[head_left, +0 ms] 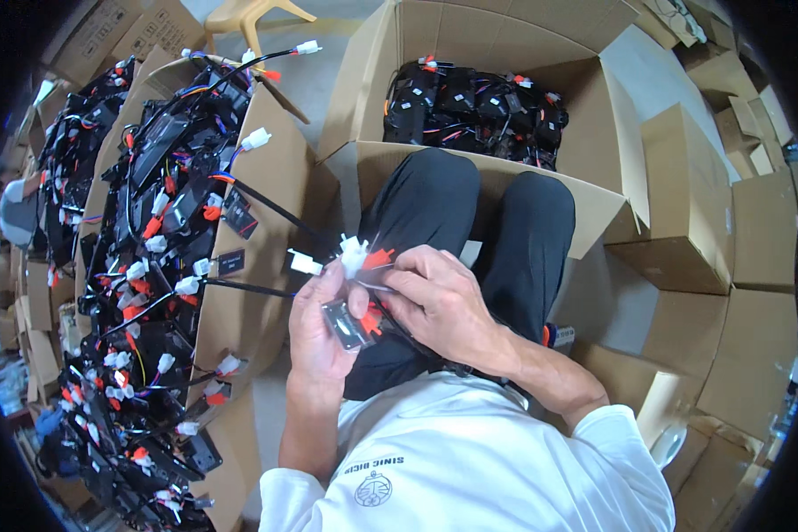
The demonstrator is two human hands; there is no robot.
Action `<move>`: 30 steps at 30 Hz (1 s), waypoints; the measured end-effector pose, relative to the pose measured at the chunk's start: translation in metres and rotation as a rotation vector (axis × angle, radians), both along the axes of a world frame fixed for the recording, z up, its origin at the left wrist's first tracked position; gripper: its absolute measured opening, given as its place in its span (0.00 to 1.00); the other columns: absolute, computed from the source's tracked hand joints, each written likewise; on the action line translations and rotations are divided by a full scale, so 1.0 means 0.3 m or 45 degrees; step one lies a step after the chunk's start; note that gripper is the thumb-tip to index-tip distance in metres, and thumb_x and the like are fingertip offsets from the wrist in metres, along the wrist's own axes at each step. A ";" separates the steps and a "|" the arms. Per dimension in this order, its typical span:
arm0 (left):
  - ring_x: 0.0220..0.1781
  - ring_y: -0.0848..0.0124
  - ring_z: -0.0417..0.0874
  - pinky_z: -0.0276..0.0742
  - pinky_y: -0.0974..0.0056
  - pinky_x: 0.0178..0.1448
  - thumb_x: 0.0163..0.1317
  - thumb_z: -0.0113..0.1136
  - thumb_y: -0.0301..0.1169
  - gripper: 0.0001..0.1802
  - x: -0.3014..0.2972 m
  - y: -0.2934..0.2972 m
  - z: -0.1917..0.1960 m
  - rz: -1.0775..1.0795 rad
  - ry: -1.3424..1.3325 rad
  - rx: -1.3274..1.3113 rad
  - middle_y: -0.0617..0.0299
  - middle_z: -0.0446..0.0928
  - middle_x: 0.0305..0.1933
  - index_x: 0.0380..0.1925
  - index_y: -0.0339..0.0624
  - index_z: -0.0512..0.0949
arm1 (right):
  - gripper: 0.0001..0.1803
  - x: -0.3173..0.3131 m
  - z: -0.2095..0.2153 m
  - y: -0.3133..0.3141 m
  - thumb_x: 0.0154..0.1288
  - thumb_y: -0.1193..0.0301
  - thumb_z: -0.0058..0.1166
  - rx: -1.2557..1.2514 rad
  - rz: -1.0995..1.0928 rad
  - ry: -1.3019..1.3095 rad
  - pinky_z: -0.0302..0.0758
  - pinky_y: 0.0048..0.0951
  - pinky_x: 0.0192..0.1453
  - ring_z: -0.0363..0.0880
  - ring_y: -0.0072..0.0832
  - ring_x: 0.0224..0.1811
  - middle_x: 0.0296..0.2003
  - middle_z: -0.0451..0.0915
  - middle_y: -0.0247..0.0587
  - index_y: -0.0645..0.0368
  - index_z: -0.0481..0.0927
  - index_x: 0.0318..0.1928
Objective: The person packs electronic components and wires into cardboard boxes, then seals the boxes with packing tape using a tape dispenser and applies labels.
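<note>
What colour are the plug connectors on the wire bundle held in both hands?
White and orange-red connectors on the black wire bundle, clearest in the head view.

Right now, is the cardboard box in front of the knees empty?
No, the open cardboard box ahead of the knees holds a heap of black wire harnesses with red and white connectors.
</note>
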State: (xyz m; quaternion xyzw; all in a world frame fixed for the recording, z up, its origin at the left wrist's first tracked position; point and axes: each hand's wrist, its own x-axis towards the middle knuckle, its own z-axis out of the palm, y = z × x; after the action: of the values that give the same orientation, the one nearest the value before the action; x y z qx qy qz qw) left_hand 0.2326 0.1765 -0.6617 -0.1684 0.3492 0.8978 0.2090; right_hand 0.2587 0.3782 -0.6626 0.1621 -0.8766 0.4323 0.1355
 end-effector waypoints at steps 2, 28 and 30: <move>0.21 0.72 0.82 0.78 0.69 0.25 0.95 0.53 0.40 0.21 -0.014 -0.030 -0.015 -0.053 -0.030 0.150 0.59 0.88 0.32 0.66 0.32 0.84 | 0.12 -0.010 -0.009 0.000 0.70 0.73 0.79 -0.046 0.005 0.023 0.82 0.44 0.56 0.89 0.41 0.48 0.44 0.87 0.45 0.62 0.93 0.51; 0.11 0.75 0.74 0.53 0.68 0.17 0.96 0.45 0.39 0.21 0.003 -0.089 -0.164 -0.109 0.219 0.848 0.53 0.86 0.28 0.71 0.33 0.72 | 0.11 0.002 0.060 0.030 0.73 0.67 0.78 0.059 0.324 0.190 0.84 0.55 0.73 0.89 0.48 0.67 0.62 0.89 0.53 0.62 0.92 0.44; 0.11 0.76 0.75 0.53 0.69 0.17 0.96 0.44 0.38 0.19 0.008 -0.092 -0.177 -0.117 0.258 0.882 0.56 0.86 0.26 0.70 0.34 0.72 | 0.11 0.006 0.036 0.032 0.74 0.66 0.77 -0.097 0.306 0.070 0.85 0.53 0.73 0.90 0.47 0.65 0.61 0.90 0.52 0.62 0.93 0.45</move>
State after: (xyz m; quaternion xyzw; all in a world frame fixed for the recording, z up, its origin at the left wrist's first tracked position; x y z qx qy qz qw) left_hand 0.2350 0.1489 -0.7147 0.0183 0.0505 0.9646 0.2582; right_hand 0.2604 0.3879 -0.6517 0.2725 -0.8299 0.4736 0.1129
